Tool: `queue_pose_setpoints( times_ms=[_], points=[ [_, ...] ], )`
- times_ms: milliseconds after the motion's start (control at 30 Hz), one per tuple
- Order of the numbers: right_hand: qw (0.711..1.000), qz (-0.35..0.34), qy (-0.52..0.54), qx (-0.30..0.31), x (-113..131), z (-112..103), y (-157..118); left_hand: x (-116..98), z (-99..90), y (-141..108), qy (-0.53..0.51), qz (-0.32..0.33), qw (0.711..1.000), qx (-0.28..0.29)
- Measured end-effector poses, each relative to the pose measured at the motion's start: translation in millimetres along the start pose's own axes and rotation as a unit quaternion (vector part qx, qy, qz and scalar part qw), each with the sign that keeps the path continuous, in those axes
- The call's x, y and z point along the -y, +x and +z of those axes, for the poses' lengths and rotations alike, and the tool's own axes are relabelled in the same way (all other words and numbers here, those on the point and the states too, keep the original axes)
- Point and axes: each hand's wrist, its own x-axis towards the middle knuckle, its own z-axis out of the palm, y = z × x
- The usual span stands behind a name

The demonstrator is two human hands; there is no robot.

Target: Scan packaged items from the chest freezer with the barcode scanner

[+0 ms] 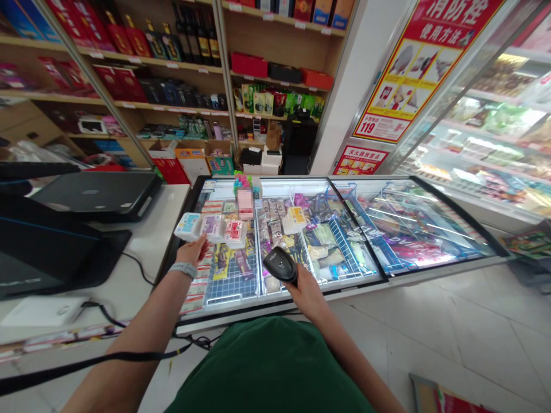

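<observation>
- Wood-toned shelving (pixel 258 43) lines the back, split by upright metal strips.
- A white pillar (pixel 350 74) stands at its right end.
- Beside that, a red-and-yellow poster (pixel 424 66) (its number 119 legible).
- Farther right, a brightly lit display case (pixel 447 112).
- Pale tiled floor (pixel 430 327) with thin seams.

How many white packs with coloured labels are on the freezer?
4: blue-labelled pack, purple-labelled pack and red-labelled pack in a row near the left hand; yellow-labelled pack farther right. More may be hidden underneath.

Colour-labelled white packs (pixel 212 228) lie near a tilted black handheld scanner (pixel 280 265).
</observation>
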Motion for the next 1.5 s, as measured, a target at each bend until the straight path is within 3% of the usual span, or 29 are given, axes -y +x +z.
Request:
queue_pose_setpoints(
  times_ms=[233,500,733,967,1267,1500],
  points=[
    [1.000,0.007,-0.005,-0.003,1,-1,1,8,13.8,-32,0.049,0.030,0.998,0.027],
    [1.000,0.018,0.015,-0.017,-4,-3,1,13,54.8,-68,0.112,0.040,0.977,0.179],
    [0.996,0.065,0.034,-0.045,-13,-12,-7,10,98.8,-75,0.177,0.041,0.952,0.248],
    [0.989,0.100,0.055,-0.099,-35,-15,-20,4,160.6,-87,0.223,0.029,0.924,0.308],
    [0.976,0.154,0.066,-0.141,-42,-23,-39,3,239.2,-88,0.244,-0.038,0.916,0.317],
    [0.974,0.157,0.065,-0.153,-47,-22,-43,13,269.5,-84,0.251,-0.084,0.920,0.289]
  ],
)
